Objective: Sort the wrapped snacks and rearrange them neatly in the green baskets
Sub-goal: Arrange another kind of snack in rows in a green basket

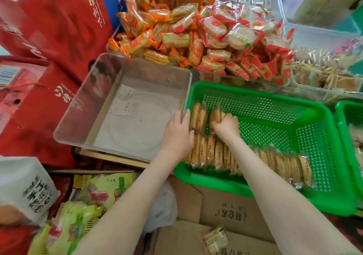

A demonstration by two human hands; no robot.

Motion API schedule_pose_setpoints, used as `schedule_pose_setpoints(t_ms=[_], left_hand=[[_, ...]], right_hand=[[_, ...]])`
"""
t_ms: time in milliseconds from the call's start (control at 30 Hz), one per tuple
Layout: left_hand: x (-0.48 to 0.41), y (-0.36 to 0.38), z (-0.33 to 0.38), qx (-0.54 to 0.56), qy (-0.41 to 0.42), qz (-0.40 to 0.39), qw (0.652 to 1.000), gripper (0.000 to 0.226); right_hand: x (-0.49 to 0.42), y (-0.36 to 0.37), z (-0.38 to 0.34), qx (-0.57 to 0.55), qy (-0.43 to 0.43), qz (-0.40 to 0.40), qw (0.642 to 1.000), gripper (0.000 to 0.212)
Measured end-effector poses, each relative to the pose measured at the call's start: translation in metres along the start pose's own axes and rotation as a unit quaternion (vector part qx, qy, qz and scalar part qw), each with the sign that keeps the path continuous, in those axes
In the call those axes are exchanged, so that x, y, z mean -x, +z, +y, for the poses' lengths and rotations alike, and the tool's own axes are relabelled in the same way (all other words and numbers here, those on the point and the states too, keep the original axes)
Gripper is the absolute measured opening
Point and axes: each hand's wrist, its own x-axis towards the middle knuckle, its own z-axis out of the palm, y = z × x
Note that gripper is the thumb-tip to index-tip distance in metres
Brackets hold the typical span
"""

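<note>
While red gift cartons [49,28] and a heap of orange and red wrapped snacks [176,38] crowd the background, a person fills a green basket [275,98] with clear-wrapped round biscuits. A clear plastic tub [137,128] sits just beside the basket's left wall, holding only a few paper slips; a cardboard box [225,211] shows below the basket's near edge. One row of biscuits [275,162] stands on edge along the near wall, running most of its width; a second row [198,119] is begun behind it at the left end. The left hand [177,134] lies across the basket's left rim, fingers fairly straight, its thumb side against the new row's first packets like a bookend. The right hand [225,127] is curled round a small clutch of packets [215,115], held on edge just beside those already standing.

The step, by the look of it, is seating that clutch into the second row. Done well, that means setting the packets down upright, faces parallel to their neighbours, then sliding them left until they touch the braced ones, so nothing leans or fans. The left hand serves best as the stop until the row can stand alone. Crimped wrapper ends look apt to snag on the front row; tucking them one way should keep lines tidy. One loose packet [216,239] lies on the cardboard, outside the basket.
</note>
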Motion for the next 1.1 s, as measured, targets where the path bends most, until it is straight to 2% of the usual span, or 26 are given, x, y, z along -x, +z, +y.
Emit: schedule_pose_setpoints(t_ms=[200,300,367,433,567,700,767,833,900,933,1000,1067,1100], left_hand=[[-0.001,-0.002,0.004,-0.010,0.004,0.005,1.000,0.062],[-0.001,-0.003,0.004,-0.027,0.001,0.004,1.000,0.062],[0.001,-0.005,0.005,-0.019,0.002,0.003,1.000,0.061],[0.002,-0.005,0.004,-0.015,0.001,-0.002,1.000,0.061],[0.005,-0.004,0.007,-0.071,0.003,0.010,0.997,0.062],[0.030,-0.003,0.012,-0.100,0.072,0.109,0.986,0.056],[0.056,0.007,0.011,-0.095,0.121,0.158,0.975,0.049],[0.092,0.021,0.008,-0.081,0.160,0.193,0.965,0.045],[0.129,0.038,0.002,-0.050,0.176,0.200,0.963,0.047],[0.148,0.048,-0.003,-0.040,0.178,0.188,0.965,0.049],[0.182,0.070,-0.018,-0.027,0.179,0.141,0.973,0.052],[0.207,0.089,-0.032,-0.014,0.173,0.082,0.981,0.055],[0.216,0.096,-0.037,-0.008,0.170,0.057,0.984,0.055]], right_hand=[[0.010,-0.008,-0.015,0.089,-0.044,-0.156,0.983,0.079],[0.015,-0.006,-0.008,0.083,-0.065,-0.170,0.980,0.079],[0.017,-0.003,-0.006,0.049,-0.104,-0.119,0.986,0.075],[0.017,0.001,-0.004,0.066,-0.146,-0.070,0.985,0.069],[0.015,0.011,0.006,0.204,-0.162,-0.107,0.959,0.070],[0.035,0.004,0.005,0.205,-0.173,-0.061,0.961,0.068],[0.066,0.000,0.014,0.185,-0.226,-0.010,0.956,0.066],[0.108,-0.005,0.035,0.101,-0.325,0.079,0.937,0.057],[0.150,-0.003,0.068,0.036,-0.422,0.179,0.888,0.046],[0.168,0.003,0.091,0.038,-0.459,0.198,0.865,0.044],[0.195,0.027,0.141,0.097,-0.501,0.151,0.846,0.050],[0.204,0.060,0.194,0.220,-0.456,0.003,0.862,0.075],[0.204,0.075,0.216,0.291,-0.414,-0.085,0.858,0.087]])
